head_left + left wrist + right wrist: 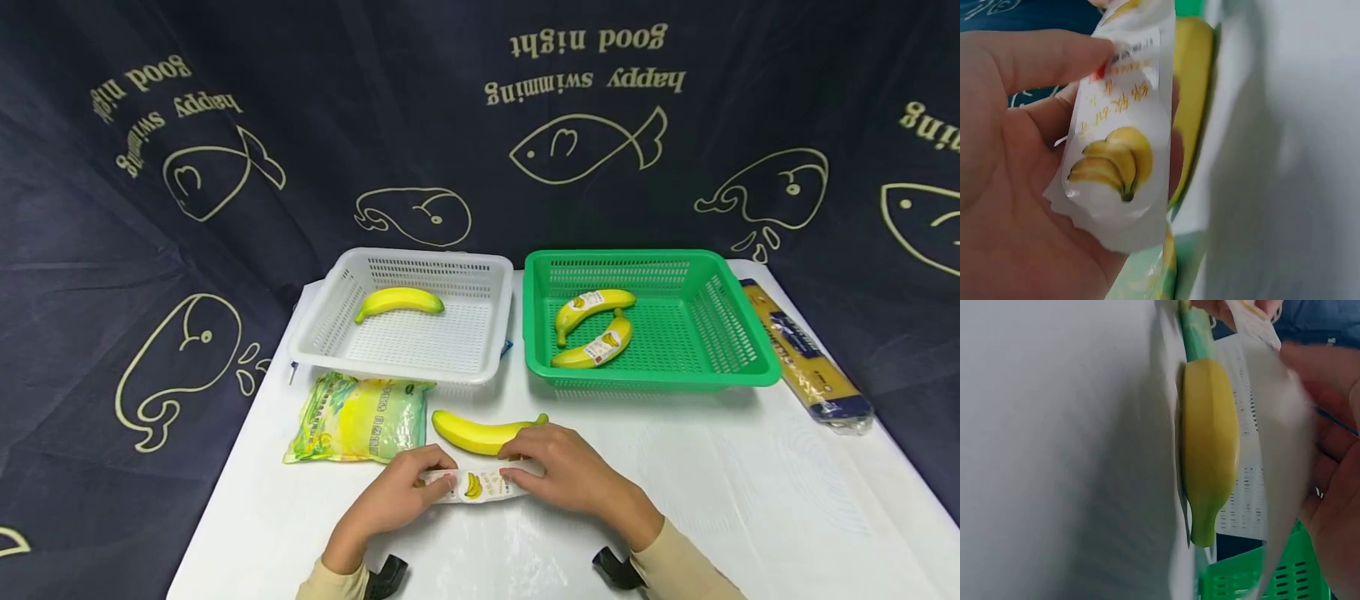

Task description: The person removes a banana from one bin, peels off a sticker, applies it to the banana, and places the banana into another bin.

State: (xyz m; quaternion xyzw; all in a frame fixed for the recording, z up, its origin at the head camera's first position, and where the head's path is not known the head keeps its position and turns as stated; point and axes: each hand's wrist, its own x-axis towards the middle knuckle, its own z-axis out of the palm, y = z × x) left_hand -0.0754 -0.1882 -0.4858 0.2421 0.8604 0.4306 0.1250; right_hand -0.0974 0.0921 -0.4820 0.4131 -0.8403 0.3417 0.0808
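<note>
Label strip point(474, 486), white, printed with bananas and lettering: held along its length between both hands, on the near side of a yellow banana point(480, 433). One end of the strip is pinched between thumb and fingers of the left grip point(397, 497), nearly closed; the other end is pinched likewise by the right grip point(576, 473). A jagged edge is shown in the left wrist view.

Yellow banana: laid on the white worktop point(675, 467), just beside the fingers of the right grip.

White basket point(435, 346): one greenish-yellow banana point(401, 302) contained.

Green basket point(675, 333): two labelled bananas point(600, 343) contained, at its left.

Printed bag point(360, 417), yellow and green: placed before the white basket.

Gold-and-blue packet point(810, 354): laid right of the green basket.

Dark cloth point(450, 108): hung behind, printed with fish, whales and lettering.
</note>
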